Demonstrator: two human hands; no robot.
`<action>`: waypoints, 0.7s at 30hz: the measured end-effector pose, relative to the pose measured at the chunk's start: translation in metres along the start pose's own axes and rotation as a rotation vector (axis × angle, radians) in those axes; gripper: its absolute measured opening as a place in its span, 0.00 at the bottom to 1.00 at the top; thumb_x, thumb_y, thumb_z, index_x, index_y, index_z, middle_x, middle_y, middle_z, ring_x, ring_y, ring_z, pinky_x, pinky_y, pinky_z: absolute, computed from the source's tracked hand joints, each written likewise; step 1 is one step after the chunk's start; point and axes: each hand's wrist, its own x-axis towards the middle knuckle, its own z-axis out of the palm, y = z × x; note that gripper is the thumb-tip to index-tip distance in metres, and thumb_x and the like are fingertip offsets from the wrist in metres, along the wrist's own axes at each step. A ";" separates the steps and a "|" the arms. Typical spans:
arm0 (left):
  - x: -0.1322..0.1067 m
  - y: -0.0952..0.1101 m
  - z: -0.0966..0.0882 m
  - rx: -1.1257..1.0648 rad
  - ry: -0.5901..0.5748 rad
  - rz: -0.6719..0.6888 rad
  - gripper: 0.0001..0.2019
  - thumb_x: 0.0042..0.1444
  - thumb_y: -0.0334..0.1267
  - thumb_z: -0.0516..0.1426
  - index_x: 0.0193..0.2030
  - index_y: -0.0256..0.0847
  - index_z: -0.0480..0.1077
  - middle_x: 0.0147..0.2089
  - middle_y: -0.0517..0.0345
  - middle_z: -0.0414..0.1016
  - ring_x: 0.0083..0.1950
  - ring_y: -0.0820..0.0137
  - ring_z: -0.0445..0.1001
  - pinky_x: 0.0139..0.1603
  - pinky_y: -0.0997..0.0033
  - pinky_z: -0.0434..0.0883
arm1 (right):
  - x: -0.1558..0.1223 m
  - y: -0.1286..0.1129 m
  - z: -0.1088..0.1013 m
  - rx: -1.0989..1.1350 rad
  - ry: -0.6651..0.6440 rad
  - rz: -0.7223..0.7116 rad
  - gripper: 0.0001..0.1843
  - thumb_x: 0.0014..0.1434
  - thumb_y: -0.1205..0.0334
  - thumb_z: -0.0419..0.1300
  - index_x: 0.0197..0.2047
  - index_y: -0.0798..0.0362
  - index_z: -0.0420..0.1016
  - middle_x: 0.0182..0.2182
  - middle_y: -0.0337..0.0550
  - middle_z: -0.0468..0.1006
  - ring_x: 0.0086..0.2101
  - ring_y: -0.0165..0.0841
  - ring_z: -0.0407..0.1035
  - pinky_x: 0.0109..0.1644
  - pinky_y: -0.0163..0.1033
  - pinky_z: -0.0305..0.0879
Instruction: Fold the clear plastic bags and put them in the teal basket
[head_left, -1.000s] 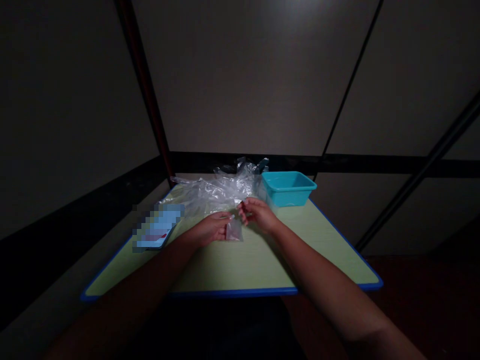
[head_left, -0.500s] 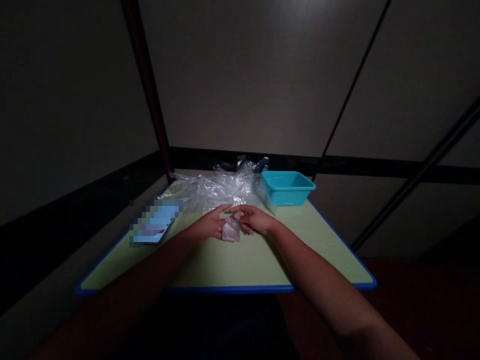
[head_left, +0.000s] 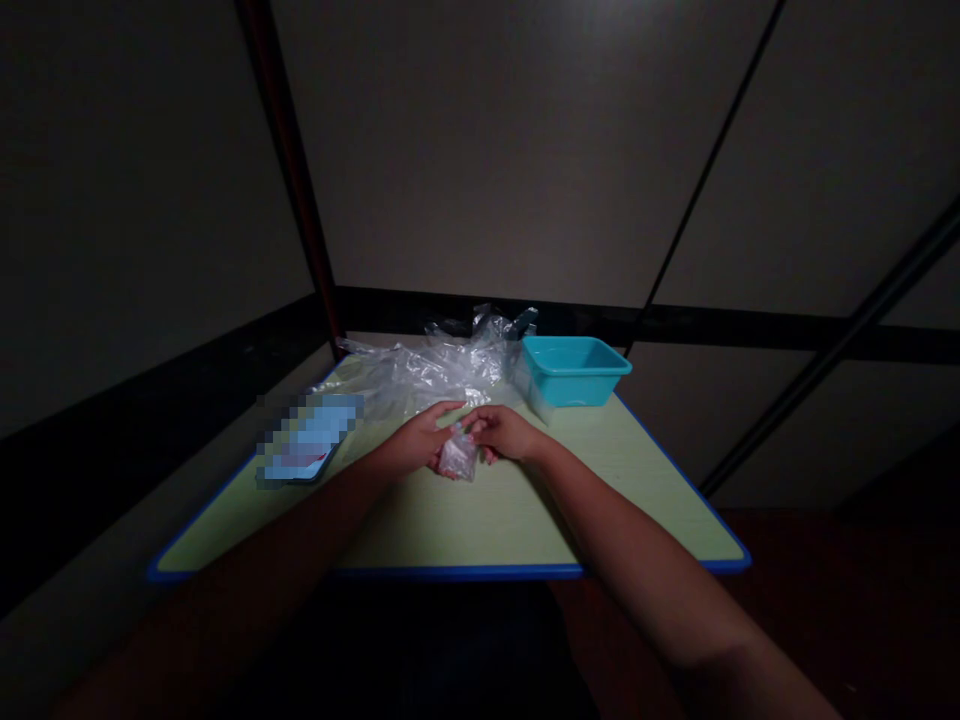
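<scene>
Plastic first: the small clear bag [head_left: 458, 458] is sitting low over the near middle of the table [head_left: 480, 525], between my two hands, and it is looking bunched and wrinkled now. One second ago it was hanging flat and smooth from my fingertips, and my hands were standing a little apart. Since then they are coming together, so the thumbs and fingers are almost touching over the top of the bag. My left hand [head_left: 418, 440] is closing around its left side, with the thumb lying across the top. My right hand [head_left: 504, 432] is pinching its upper right part. So both hands are gripping the same bag, and neither one is open. For the work, I am judging that the bag is no more held spread out but is being squeezed together in my grip. Whether something is inside it, I cannot tell in this dim light. Farther away, the heap of loose clear plastic [head_left: 420, 375] is lying as before, with the teal tub [head_left: 574, 368] just at its right. At the left, a blurred flat thing [head_left: 307, 450] is lying near the table edge.
</scene>
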 end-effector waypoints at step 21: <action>0.000 -0.001 -0.007 0.434 0.141 0.273 0.27 0.46 0.32 0.59 0.55 0.37 0.63 0.21 0.64 0.68 0.22 0.73 0.66 0.22 0.79 0.58 | 0.002 0.005 0.001 -0.443 0.160 -0.184 0.12 0.47 0.75 0.52 0.34 0.58 0.74 0.20 0.35 0.71 0.22 0.24 0.61 0.27 0.30 0.55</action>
